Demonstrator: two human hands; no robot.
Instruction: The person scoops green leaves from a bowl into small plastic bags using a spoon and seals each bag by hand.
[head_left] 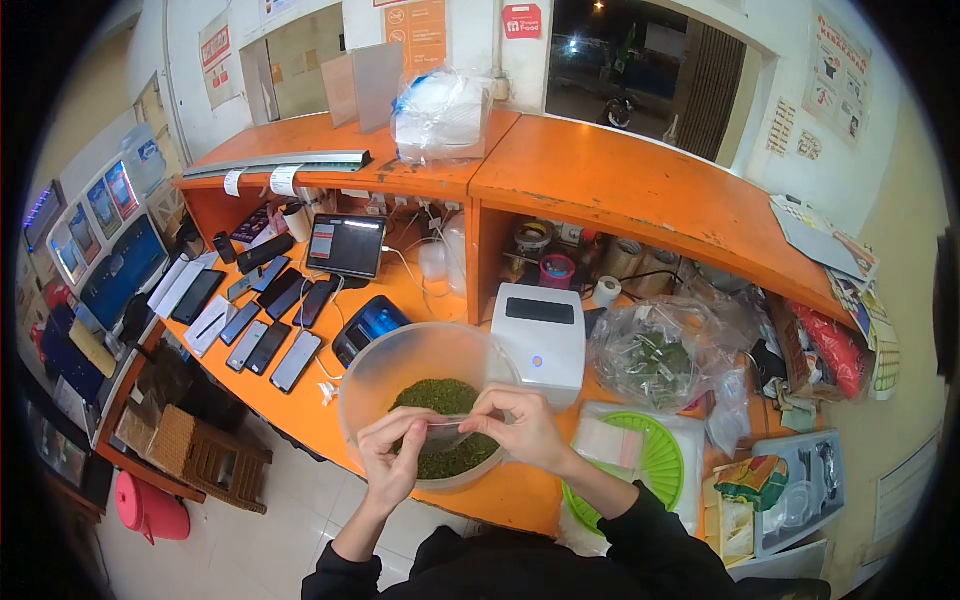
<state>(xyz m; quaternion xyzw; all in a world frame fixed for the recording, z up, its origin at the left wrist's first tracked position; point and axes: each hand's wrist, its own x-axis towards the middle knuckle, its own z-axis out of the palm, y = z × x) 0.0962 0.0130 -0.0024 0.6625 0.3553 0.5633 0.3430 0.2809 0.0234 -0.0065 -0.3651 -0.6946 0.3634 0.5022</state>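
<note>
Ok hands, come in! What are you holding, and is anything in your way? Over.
Left hand, right hand: both pinching small clear bag. Bag above tub of green flakes. White machine close behind tub, not blocking.

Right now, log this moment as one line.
left hand: pinching small clear bag | right hand: pinching same bag | under both: round tub, chopped greens inside | beside tub: white device, green tray

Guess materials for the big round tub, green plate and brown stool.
Tub: likely plastic, semi-matte; milky, translucent wall.
Green plate: probably moulded plastic, fairly smooth; even bright colour, regular ribs.
Stool: woven-look surface with a slight sheen; could be rattan or plastic imitating it, can't tell which.
</note>
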